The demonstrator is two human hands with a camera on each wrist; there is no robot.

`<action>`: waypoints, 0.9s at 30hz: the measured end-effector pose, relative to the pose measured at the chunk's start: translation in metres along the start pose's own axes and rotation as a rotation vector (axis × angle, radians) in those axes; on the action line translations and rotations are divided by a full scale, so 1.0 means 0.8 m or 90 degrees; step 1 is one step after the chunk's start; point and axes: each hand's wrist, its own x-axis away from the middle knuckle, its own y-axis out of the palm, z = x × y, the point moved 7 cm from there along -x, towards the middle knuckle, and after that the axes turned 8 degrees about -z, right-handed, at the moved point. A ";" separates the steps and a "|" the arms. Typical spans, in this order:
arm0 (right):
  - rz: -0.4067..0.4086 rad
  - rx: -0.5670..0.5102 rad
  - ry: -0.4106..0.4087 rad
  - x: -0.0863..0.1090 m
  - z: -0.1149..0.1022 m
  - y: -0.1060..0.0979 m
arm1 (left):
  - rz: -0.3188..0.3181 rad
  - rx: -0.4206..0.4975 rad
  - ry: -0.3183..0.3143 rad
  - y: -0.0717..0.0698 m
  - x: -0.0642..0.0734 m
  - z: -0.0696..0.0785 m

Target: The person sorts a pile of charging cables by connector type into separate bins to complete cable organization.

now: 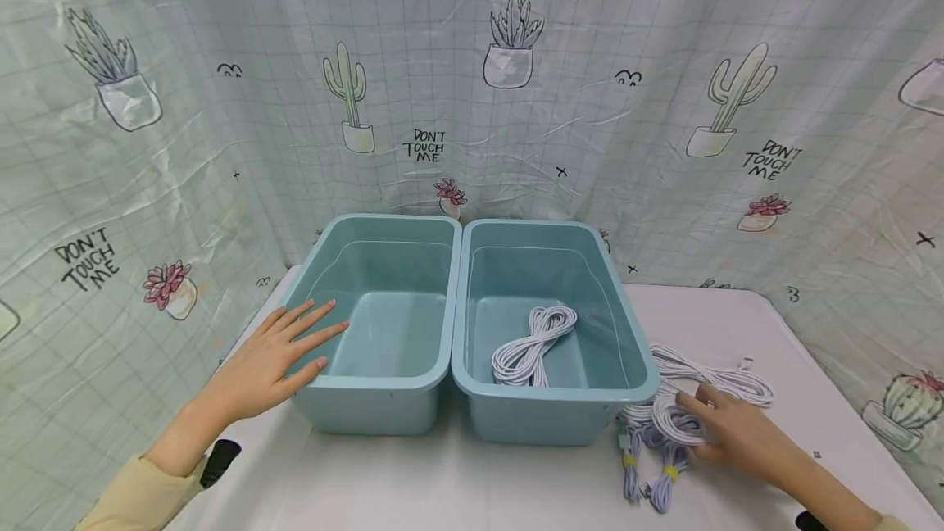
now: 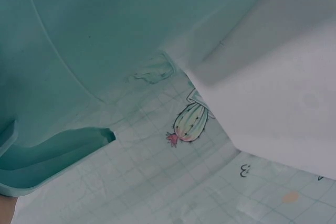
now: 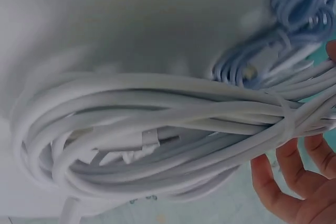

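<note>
In the head view my left hand, fingers spread and straight, rests at the near left rim of the left blue-green tub. Only a sliver of that hand shows at the lower left of the left wrist view. My right hand grips a coiled white cable on the table, right of the second tub. In the right wrist view its curled fingers lie along the bundle near a tie, with the thumb on the opposite side. Another white cable bundle lies inside the right tub.
Beside my right hand lie more white cable loops with a plug end. Lavender cables with yellow bands lie nearer the front. A patterned curtain hangs behind and beside the white table.
</note>
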 end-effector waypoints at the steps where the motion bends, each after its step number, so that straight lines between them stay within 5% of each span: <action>1: -0.014 -0.003 0.012 -0.001 0.003 -0.002 | 0.000 0.002 0.000 0.000 0.000 0.000; 12: 0.055 0.072 0.000 -0.010 0.028 -0.044 | -0.001 0.009 0.002 0.000 0.000 0.000; 27: 0.101 0.093 -0.093 -0.024 0.037 -0.073 | -0.003 0.013 0.004 0.001 0.000 -0.001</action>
